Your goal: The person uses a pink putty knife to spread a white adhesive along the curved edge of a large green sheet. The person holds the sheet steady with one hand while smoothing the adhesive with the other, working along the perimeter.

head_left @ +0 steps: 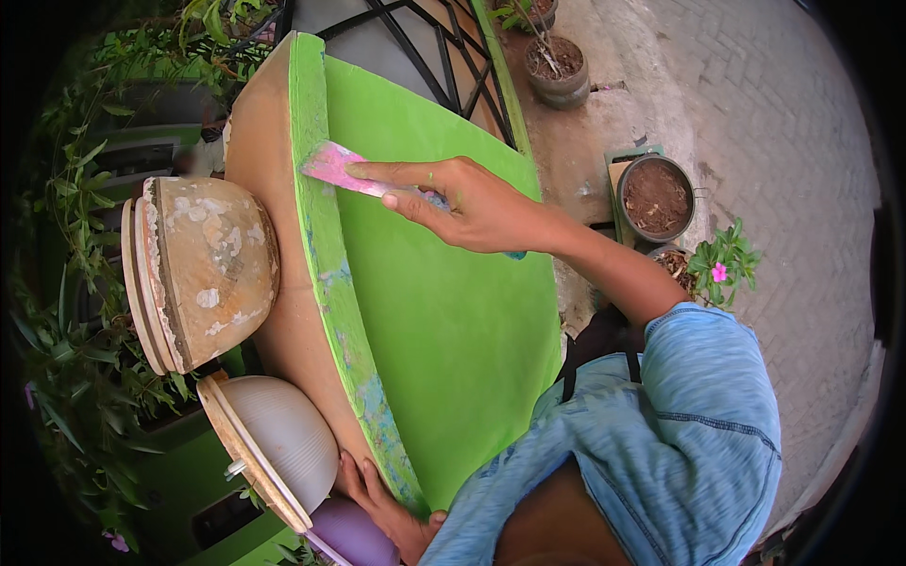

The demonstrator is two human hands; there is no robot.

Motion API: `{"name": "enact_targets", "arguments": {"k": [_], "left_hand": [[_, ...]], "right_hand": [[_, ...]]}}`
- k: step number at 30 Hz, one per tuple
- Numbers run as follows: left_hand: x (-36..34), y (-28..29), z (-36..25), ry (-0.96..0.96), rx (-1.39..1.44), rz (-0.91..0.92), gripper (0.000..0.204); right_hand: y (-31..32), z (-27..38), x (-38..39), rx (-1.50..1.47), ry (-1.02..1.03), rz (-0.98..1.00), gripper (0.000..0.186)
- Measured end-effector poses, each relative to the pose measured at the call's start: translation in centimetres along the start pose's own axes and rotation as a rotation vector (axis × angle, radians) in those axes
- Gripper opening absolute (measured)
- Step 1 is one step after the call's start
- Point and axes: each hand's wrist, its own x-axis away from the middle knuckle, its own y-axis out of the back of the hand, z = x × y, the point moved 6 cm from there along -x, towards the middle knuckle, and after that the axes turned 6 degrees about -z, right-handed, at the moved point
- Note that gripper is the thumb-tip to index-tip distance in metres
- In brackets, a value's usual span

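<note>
While our right hand (477, 203) grips the pink scraper (332, 165), forefinger laid along its blade on the green basin (444, 321) rim, left hand (382, 505) clasps the rim's lower edge.

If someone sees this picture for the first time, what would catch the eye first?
Most striking is the big bright green board filling the centre, standing on edge. The right hand presses a pink-stained scraper against its upper edge, while the left hand grips the lower edge. On the left, two worn round pots lie on their sides.
</note>
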Motion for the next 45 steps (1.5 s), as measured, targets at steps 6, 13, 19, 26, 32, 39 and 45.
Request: {"name": "enact_targets", "arguments": {"k": [6, 13, 19, 26, 32, 39, 45], "left_hand": [[0.2, 0.4, 0.1, -0.021, -0.005, -0.014, 0.119], [0.4, 0.0, -0.1, 0.014, 0.045, -0.028, 0.12], [0.1, 0.0, -0.4, 0.018, 0.054, -0.042, 0.117], [-1.9, 1.1, -3.8, 0.051, 0.023, -0.061, 0.111], [-1.7, 1.4, -3.4, 0.095, -0.009, -0.038, 0.11], [-2.1, 1.6, -4.2, 0.097, 0.053, -0.026, 0.107], [-0.6, 0.3, -1.2, 0.015, 0.032, -0.053, 0.111]], "right_hand": [[-0.1, 0.3, 0.5, 0.053, 0.154, -0.073, 0.04], [0.3, 0.2, 0.1, 0.018, 0.116, -0.04, 0.04], [1.0, -0.6, -2.5, -0.006, 0.046, -0.09, 0.041], [0.8, -2.4, -3.3, 0.17, 0.222, -0.247, 0.042], [0.2, -1.0, -2.5, 0.144, 0.299, -0.257, 0.044], [3.9, -0.7, -9.3, 0.056, -0.089, -0.151, 0.046], [1.4, -2.9, -4.4, 0.203, 0.383, -0.347, 0.047]]}}
